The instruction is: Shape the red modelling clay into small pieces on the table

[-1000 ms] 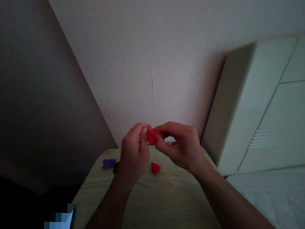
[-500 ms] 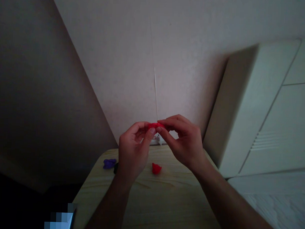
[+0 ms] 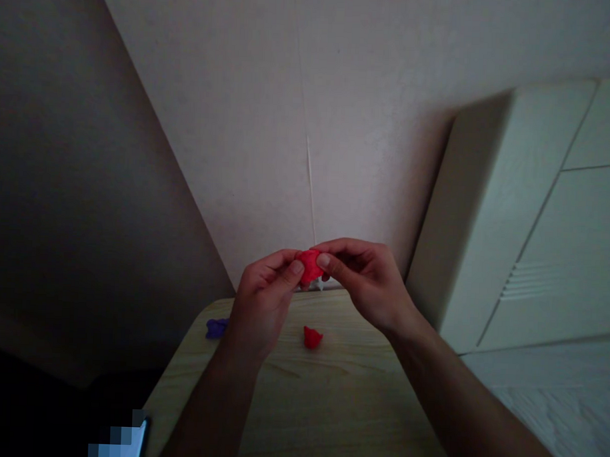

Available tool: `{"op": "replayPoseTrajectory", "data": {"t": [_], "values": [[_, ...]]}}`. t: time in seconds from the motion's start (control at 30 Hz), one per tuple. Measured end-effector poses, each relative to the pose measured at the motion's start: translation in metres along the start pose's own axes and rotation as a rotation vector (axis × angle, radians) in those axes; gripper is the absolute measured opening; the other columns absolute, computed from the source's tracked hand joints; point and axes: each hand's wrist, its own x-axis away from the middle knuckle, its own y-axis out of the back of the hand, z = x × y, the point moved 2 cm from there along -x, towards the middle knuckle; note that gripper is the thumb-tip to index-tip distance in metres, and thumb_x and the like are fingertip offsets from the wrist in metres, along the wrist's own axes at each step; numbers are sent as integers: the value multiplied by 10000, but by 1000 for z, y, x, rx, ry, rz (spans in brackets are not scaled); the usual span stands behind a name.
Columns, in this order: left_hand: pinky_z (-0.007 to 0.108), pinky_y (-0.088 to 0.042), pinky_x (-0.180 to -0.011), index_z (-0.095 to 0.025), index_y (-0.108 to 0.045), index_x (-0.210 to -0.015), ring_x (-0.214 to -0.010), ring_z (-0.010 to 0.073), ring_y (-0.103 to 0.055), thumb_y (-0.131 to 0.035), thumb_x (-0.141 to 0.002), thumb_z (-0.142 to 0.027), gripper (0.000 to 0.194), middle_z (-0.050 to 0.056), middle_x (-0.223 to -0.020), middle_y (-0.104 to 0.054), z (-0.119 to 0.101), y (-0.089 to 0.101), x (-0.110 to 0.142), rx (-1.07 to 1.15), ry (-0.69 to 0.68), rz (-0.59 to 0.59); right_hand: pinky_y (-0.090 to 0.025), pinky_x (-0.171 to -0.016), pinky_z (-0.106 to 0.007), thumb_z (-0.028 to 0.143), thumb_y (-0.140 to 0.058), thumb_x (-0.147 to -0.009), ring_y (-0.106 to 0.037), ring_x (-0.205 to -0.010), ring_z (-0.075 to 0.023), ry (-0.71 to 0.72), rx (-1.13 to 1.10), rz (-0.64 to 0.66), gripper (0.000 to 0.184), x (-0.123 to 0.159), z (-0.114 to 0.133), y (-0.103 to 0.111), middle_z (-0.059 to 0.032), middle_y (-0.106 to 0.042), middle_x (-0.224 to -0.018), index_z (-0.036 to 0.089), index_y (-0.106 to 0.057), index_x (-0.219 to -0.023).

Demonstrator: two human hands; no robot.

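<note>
A soft red lump that looks like modelling clay [image 3: 311,265] is pinched between both hands above the far end of the table. My left hand [image 3: 262,300] grips its left side, thumb on the near face. From the right, my right hand [image 3: 368,281] presses it between thumb and fingers. Below them a second red lump [image 3: 312,337], with small points on top, rests on the wooden table [image 3: 329,402]. To the left lies a purple lump [image 3: 216,328], partly hidden behind my left hand.
A pale wall [image 3: 249,120] rises behind the table, with a thin cord [image 3: 310,169] running down it. At the right stands a cream cabinet [image 3: 485,215]. A device with a lit, pixelated screen [image 3: 127,445] is at the lower left.
The held red lump has been turned so a broader, rounder face shows. Both hands have dropped slightly, and my left hand now covers the dark thing beside the purple lump.
</note>
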Motion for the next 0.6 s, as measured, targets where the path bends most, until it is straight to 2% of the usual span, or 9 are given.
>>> {"op": "replayPoseTrajectory", "data": {"t": [0.13,0.2,0.4,0.6], "values": [[241,-473,-651,-165,-755,-867,-683,113,-556,-720,-847,-306,146,35,-775,-675,4,-2,-3,54,16,-49,-624,-730,-290,391,-818,-800,-738,-760,-160,39,51,-154,241,1,-3,0,-59,-795,-869,182,-769,-909],[236,-491,-684,-177,-747,-892,-716,113,-584,-716,-862,-318,147,32,-806,-693,6,-3,-4,38,-12,-80,-624,-759,-298,379,-807,-816,-741,-782,-165,78,119,-185,231,2,-4,0,-68,-796,-900,182,-778,-933],[278,-548,-847,-197,-742,-914,-856,145,-681,-772,-824,-327,161,29,-895,-740,7,-4,-3,-2,-99,-157,-617,-789,-331,410,-820,-801,-728,-824,-184,165,355,-90,360,6,-1,-3,-75,-784,-994,213,-773,-1099],[303,-569,-862,-188,-711,-970,-883,174,-715,-759,-842,-335,201,58,-957,-757,7,-3,3,-119,-168,-152,-574,-754,-294,381,-756,-874,-714,-797,-165,182,418,-20,258,7,5,-3,-46,-791,-936,239,-785,-1086]]}}
